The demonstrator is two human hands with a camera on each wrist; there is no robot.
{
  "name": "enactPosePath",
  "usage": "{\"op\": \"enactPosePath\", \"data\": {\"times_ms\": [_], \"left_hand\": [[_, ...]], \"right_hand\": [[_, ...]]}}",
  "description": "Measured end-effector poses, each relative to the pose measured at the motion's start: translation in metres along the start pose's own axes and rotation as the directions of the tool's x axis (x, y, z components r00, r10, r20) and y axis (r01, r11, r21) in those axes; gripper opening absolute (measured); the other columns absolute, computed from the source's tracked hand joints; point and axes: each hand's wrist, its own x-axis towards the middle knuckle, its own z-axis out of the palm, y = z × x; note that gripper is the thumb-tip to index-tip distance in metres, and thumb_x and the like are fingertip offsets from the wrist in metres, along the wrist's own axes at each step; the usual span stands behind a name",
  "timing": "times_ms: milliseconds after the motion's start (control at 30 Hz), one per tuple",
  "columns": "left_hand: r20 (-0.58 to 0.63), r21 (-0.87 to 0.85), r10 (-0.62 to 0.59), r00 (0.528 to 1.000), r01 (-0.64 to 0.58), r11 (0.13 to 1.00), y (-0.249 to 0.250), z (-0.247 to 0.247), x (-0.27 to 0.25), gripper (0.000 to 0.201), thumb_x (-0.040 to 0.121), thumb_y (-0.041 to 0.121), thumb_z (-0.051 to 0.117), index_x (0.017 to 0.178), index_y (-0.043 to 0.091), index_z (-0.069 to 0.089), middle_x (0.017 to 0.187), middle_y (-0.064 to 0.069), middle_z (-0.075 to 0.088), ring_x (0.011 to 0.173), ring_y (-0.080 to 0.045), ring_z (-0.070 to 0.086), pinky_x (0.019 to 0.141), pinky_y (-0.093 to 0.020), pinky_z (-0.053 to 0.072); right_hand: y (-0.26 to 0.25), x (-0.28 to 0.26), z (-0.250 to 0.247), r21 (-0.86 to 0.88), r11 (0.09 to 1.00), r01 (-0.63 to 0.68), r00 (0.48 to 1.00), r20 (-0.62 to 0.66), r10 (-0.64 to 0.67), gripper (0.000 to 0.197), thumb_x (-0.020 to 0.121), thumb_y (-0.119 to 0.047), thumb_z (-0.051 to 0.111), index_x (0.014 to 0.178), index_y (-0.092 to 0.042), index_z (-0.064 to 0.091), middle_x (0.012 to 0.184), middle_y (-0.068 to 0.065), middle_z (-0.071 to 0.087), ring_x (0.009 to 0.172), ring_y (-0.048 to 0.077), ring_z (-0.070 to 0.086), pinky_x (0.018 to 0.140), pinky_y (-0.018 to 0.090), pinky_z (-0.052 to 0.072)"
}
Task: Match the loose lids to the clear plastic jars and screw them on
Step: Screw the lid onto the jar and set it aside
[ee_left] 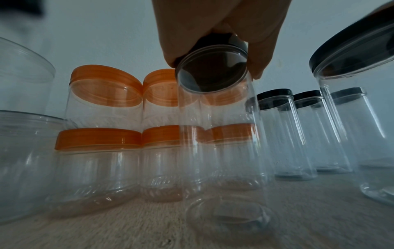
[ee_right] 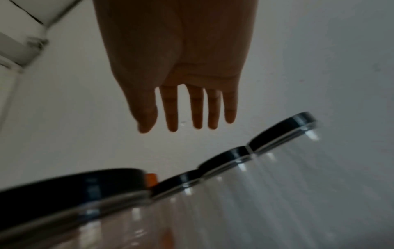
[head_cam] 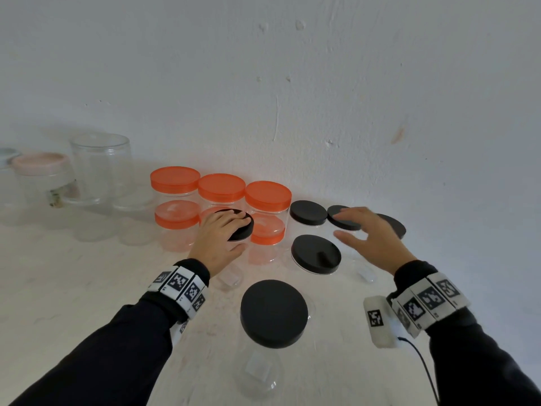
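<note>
The left hand (head_cam: 218, 234) clamps a black lid (head_cam: 241, 227) from above on its jar (ee_left: 221, 134), mid-desk (probably to screw it); the right hand (head_cam: 371, 238) hovers, fingers apart, empty.

We see a plain indoor room, kind unclear: a scuffed white plaster wall (head_cam: 322, 83) and, right below the wall, a pale rough tabletop (head_cam: 73, 288). Against the wall stand clear jars (head_cam: 101, 168), some orange-lidded (head_cam: 175, 178), some black-lidded (head_cam: 308, 212).
</note>
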Motion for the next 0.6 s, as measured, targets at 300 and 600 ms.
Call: {"op": "enactPosePath", "data": {"times_ms": [300, 600], "left_hand": [[0.046, 0.034, -0.007, 0.999, 0.006, 0.999, 0.002, -0.009, -0.002, 0.058, 0.074, 0.046, 0.052, 0.123, 0.015, 0.057, 0.132, -0.008, 0.050, 0.121, -0.032, 0.041, 0.105, -0.045, 0.029], [0.119, -0.021, -0.077, 0.990, 0.080, 0.997, 0.008, -0.016, 0.005, 0.058, 0.078, 0.027, 0.071, 0.132, 0.025, 0.049, 0.140, -0.003, 0.041, 0.129, -0.029, 0.027, 0.108, -0.040, 0.022]], "right_hand": [[-0.038, -0.011, 0.019, -0.034, 0.998, 0.053, 0.880, 0.474, -0.031, 0.058, 0.084, -0.038, 0.065, 0.136, -0.036, 0.040, 0.149, -0.009, 0.025, 0.133, 0.011, 0.028, 0.102, 0.019, 0.024], [-0.027, -0.019, 0.036, -0.104, 0.994, 0.014, 0.946, 0.323, 0.021, 0.067, 0.081, -0.032, 0.070, 0.138, -0.035, 0.036, 0.143, -0.004, 0.028, 0.126, 0.020, 0.030, 0.103, 0.025, 0.028]]}}
